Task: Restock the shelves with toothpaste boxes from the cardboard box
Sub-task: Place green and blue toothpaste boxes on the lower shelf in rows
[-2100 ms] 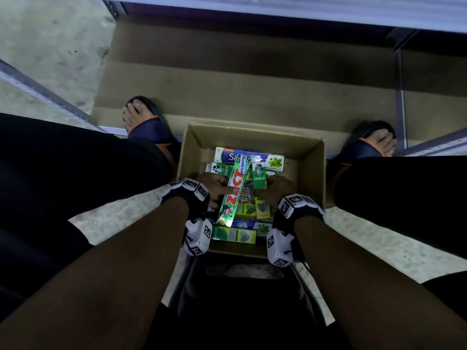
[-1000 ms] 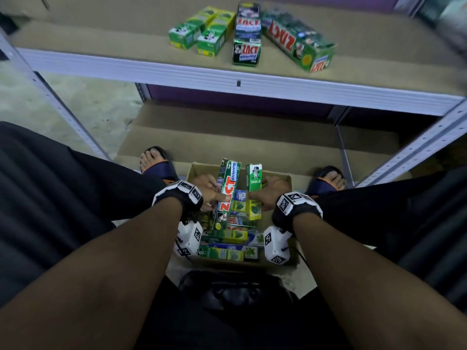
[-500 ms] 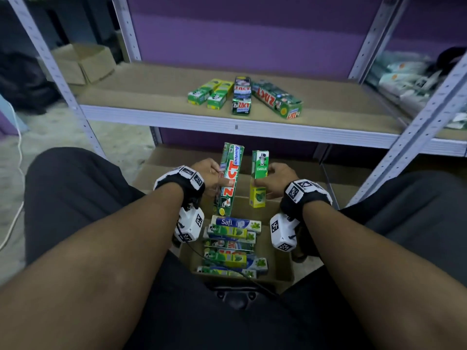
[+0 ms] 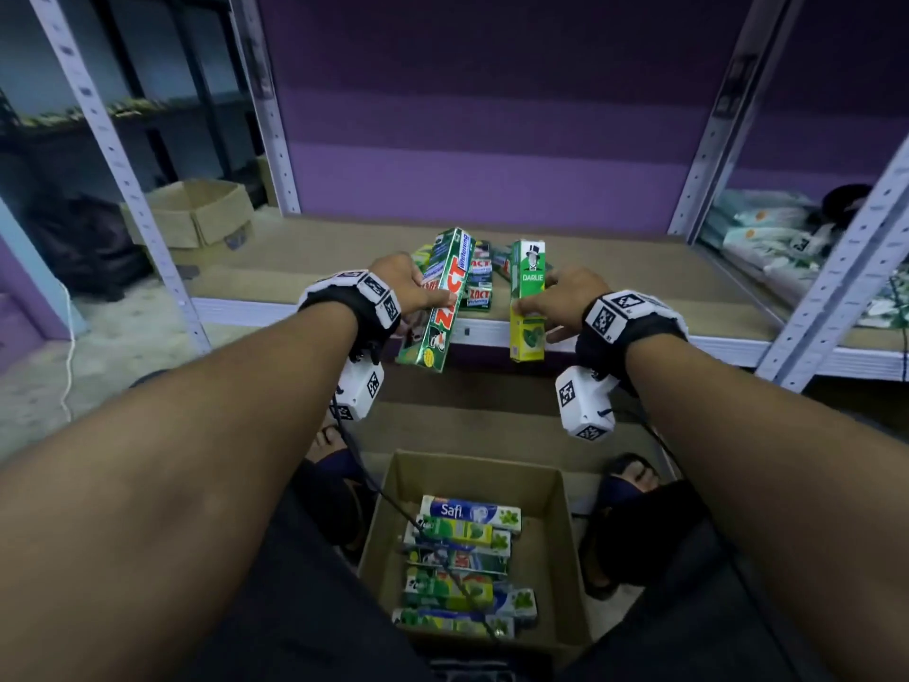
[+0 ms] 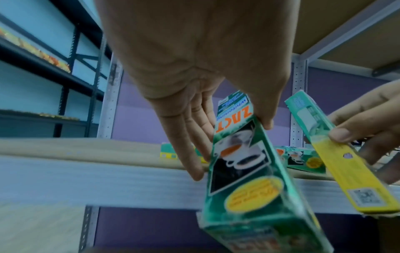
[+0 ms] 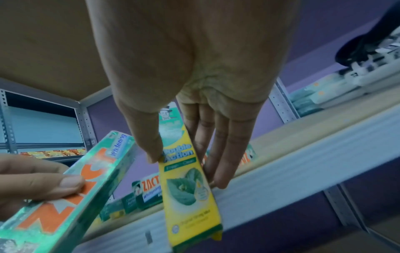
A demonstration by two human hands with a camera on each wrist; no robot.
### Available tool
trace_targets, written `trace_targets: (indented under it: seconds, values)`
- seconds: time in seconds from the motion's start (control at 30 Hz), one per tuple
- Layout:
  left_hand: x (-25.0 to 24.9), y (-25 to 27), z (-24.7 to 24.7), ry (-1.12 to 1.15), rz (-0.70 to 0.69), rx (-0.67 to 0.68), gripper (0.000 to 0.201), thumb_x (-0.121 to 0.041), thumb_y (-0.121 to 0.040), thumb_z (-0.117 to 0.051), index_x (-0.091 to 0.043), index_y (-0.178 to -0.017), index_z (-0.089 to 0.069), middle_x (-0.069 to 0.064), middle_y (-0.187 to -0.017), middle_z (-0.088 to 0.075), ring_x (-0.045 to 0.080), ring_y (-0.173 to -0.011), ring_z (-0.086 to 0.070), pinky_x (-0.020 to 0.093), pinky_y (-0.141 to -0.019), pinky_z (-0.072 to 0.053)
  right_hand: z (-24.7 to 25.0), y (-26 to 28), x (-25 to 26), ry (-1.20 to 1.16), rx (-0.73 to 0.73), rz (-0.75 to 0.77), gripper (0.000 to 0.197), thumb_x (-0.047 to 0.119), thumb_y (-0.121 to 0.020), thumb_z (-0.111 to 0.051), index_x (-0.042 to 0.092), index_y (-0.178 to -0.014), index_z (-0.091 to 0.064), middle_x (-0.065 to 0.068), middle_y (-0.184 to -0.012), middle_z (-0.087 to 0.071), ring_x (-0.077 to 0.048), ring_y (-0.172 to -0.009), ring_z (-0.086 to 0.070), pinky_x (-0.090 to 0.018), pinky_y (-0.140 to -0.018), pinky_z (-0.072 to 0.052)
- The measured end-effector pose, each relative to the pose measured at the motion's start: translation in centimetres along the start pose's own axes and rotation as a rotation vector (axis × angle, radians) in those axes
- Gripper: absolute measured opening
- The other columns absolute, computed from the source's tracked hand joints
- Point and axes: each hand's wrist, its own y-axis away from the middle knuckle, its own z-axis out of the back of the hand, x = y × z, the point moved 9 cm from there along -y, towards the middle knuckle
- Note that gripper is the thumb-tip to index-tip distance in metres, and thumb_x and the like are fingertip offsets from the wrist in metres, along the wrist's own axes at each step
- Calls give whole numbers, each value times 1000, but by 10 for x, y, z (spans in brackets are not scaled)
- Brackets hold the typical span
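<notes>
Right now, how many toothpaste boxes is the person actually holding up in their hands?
2. The left hand holds a long green Zact box; the right hand holds a green-and-yellow Darlie box. Both are in front of the shelf. No others are seen in the hands.

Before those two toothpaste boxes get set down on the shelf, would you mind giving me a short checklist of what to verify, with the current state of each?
1. Left hand pinches the long green Zact toothpaste box between thumb and fingers: ok.
2. Right hand pinches the green and yellow Darlie toothpaste box: ok.
3. Both boxes level with the brown shelf board: ok.
4. Free board beside the toothpaste boxes already on the shelf: ok, on both sides.
5. The two held boxes apart from each other: ok.
6. More stock left in the brown cardboard box on the floor: ok.
</notes>
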Motion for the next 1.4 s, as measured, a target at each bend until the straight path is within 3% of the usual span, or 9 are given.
trace_targets:
  seconds: [0.1,0.27,0.37,0.47,0.6,0.87,1.1,1.3,1.4]
  values:
    - [-7,-26,18,-184,9,-61,64,-60,-74,-74,-4,-99,-55,16,-90,-71,32,-82,-69,48,-76,-59,13,-19,15,50,-24,6,32,34,-78,-77,12,-100,-73,-13,-93,-75,-30,-83,-74,-48,-77,-61]
    - [-18,-66,32,-440,-2,-115,57,-59,-82,-65,-8,-109,-63,7,-89,-66,26,-80,-63,31,-67,-51,25,-50,41,235,-86,75,35,33,-80,-76,8,-103,-69,-12,-97,-73,-30,-85,-71,-44,-81,-59]
    - [-22,-88,32,-514,-21,-118,59,-54,-87,-60,-14,-130,-57,11,-111,-68,27,-90,-63,30,-73,-50,21,-72,44,285,-58,46,40,31,-80,-77,4,-107,-67,-15,-101,-72,-32,-89,-70,-47,-81,-59]
    - [-24,-108,28,-520,-52,-122,62,-51,-91,-58,-18,-143,-47,10,-134,-59,30,-112,-61,31,-85,-49,13,-90,46,345,-38,49,45,34,-77,-79,5,-108,-65,-14,-102,-70,-32,-87,-70,-47,-80,-59]
    - [-21,-131,23,-577,-70,-108,57,-51,-92,-54,-24,-142,-49,8,-137,-57,31,-118,-58,36,-93,-50,2,-109,49,435,-46,84,50,41,-76,-79,10,-111,-62,-9,-105,-69,-29,-88,-69,-43,-77,-60]
    - [-11,-159,12,-599,-117,-89,55,-57,-91,-52,-28,-137,-56,3,-140,-55,28,-120,-56,34,-98,-47,-14,-138,43,448,20,21,51,43,-75,-79,10,-110,-61,-8,-106,-69,-30,-90,-69,-43,-80,-59]
    - [-1,-162,2,-553,-56,-63,60,-64,-90,-47,-36,-143,-45,10,-146,-39,33,-124,-52,37,-99,-44,-12,-142,43,501,17,40,56,53,-79,-75,9,-111,-61,-8,-106,-71,-30,-88,-70,-41,-80,-59]
    - [-6,-143,2,-605,-42,-7,64,-61,-89,-52,-29,-144,-45,13,-138,-43,37,-121,-50,44,-100,-46,-4,-124,49,512,20,66,46,34,-89,-68,4,-123,-58,-14,-112,-68,-31,-102,-66,-42,-86,-57]
    - [-10,-125,3,-664,-32,20,65,-59,-88,-56,-25,-142,-46,14,-137,-43,39,-121,-48,46,-100,-45,0,-106,54,572,24,94,35,20,-92,-60,1,-121,-61,-16,-107,-71,-31,-96,-68,-34,-67,-55]
